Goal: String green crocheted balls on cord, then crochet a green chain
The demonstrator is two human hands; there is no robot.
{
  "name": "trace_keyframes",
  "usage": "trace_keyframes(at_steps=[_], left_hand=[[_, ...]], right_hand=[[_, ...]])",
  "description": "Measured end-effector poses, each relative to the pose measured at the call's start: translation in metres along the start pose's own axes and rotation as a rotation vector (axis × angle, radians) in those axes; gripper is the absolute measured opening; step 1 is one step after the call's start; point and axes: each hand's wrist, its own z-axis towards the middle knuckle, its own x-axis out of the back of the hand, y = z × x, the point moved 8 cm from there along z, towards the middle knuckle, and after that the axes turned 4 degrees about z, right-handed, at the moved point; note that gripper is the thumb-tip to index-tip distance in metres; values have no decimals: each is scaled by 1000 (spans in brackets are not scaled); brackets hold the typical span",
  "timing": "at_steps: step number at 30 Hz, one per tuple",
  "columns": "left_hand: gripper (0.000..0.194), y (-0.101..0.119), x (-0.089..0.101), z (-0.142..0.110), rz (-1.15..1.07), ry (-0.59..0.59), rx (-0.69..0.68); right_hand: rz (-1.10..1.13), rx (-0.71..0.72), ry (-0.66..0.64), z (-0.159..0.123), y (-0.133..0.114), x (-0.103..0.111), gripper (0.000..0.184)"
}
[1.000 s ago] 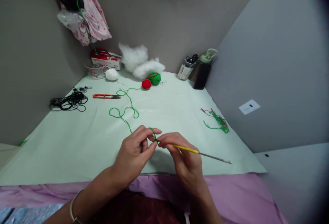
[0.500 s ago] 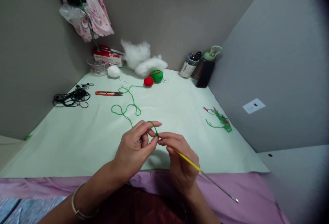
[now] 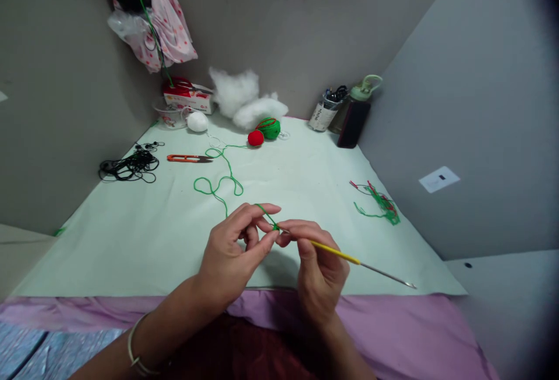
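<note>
My left hand [image 3: 233, 252] pinches a strand of green yarn [image 3: 220, 179] that loops over its forefinger and trails back across the pale green table cover [image 3: 144, 234] to a green yarn ball [image 3: 269, 128]. My right hand [image 3: 318, 263] grips a yellow-handled crochet hook [image 3: 362, 265], its tip at the yarn between both hands and its metal end pointing right. Both hands hover near the table's front edge, fingertips almost touching.
A red ball [image 3: 255, 138] lies by the green one, with white stuffing [image 3: 244, 100] behind. Orange snips [image 3: 188, 159] and a black cord tangle [image 3: 128, 166] lie at left. Yarn scraps [image 3: 378, 204] lie at right. A cup [image 3: 324, 113] and bottle [image 3: 356, 115] stand at the back corner.
My right hand has swung the crochet hook so its metal end points right rather than down-right. The left hand keeps its pinch on the yarn. The view has shifted slightly.
</note>
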Motion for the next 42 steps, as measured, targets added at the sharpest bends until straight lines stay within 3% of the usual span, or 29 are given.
trace_keyframes(at_steps=[3,7,9,11,13,15,20,23,28,37,42], left_hand=[[28,-8,-4,-2,-125,25,100],[39,-16,-13,-5,-347,1,234],[47,-20,-23,-7,-494,-85,349],[53,-24,-36,-12,-643,-220,493],[57,-25,-42,-14,-730,-308,583],[59,-26,-38,-11,-715,-289,571],[44,-22,-15,-2,-366,-135,323],[40,-19,-15,-4,-254,-128,261],[39,-29,-31,-7,-363,-246,323],[53,-35,-34,-4,-529,-262,413],[51,-32,-42,-7,-671,-325,495]], right_hand=[[-72,74,24,-1,-4,0,25],[-388,295,46,-10,-17,0,28],[-532,424,51,-18,-23,-3,35],[-555,462,44,-21,-25,-3,41],[-454,373,33,-16,-21,0,40],[-291,230,38,-9,-16,6,34],[63,-61,144,2,-7,19,23],[241,-188,155,3,3,19,20],[293,-229,111,0,16,14,17],[288,-195,65,0,20,11,17],[387,-287,139,0,27,15,14]])
